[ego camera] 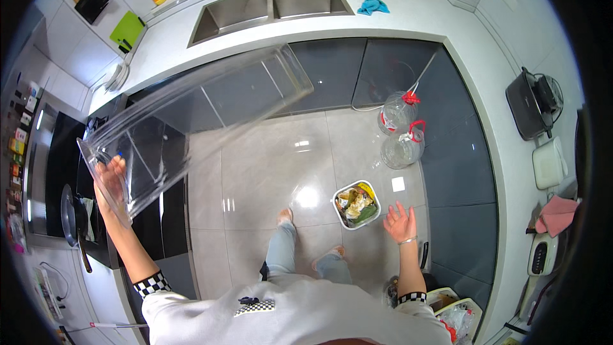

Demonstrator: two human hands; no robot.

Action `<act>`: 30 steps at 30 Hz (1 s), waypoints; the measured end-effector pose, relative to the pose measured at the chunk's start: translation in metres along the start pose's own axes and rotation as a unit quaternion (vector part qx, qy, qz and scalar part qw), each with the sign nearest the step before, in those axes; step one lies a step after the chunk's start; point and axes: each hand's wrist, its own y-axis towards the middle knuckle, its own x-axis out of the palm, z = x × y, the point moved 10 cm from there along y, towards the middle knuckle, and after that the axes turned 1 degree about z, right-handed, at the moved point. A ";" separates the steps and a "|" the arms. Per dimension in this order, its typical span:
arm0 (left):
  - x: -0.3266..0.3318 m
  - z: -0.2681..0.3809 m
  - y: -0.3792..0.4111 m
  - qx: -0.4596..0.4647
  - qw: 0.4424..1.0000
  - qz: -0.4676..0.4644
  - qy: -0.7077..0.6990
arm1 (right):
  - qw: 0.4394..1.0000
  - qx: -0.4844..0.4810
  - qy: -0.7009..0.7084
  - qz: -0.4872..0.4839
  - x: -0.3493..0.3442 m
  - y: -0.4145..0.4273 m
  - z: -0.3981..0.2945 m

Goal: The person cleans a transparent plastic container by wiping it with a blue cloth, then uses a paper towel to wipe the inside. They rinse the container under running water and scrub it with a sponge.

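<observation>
My left hand grips the near end of a long, clear plastic bin, seen through its transparent wall. The bin is tilted and stretches up to the right, in front of the grey cabinets and above the floor. My right hand is raised with its fingers spread and holds nothing. Just left of that hand, a white waste bin on the floor holds food scraps and wrappers. Two large clear water bottles with red handles stand beyond it, by the right-hand cabinets.
A double steel sink is set in the white counter, with a blue cloth to its right. A frying pan sits on the stove at left. A black appliance and pink cloth lie at right. Containers stand at bottom right.
</observation>
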 end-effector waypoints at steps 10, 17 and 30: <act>-0.075 -0.026 0.175 -0.041 0.979 0.020 -0.199 | 0.989 -0.054 -0.052 -0.131 0.180 0.120 -0.024; -0.044 -0.043 0.289 0.014 0.992 0.069 -0.103 | 0.958 -0.129 -0.179 -0.185 0.321 0.163 -0.052; 0.030 -0.115 0.430 -0.011 0.988 0.154 -0.008 | 0.685 -0.440 -0.566 0.130 0.445 0.354 -0.326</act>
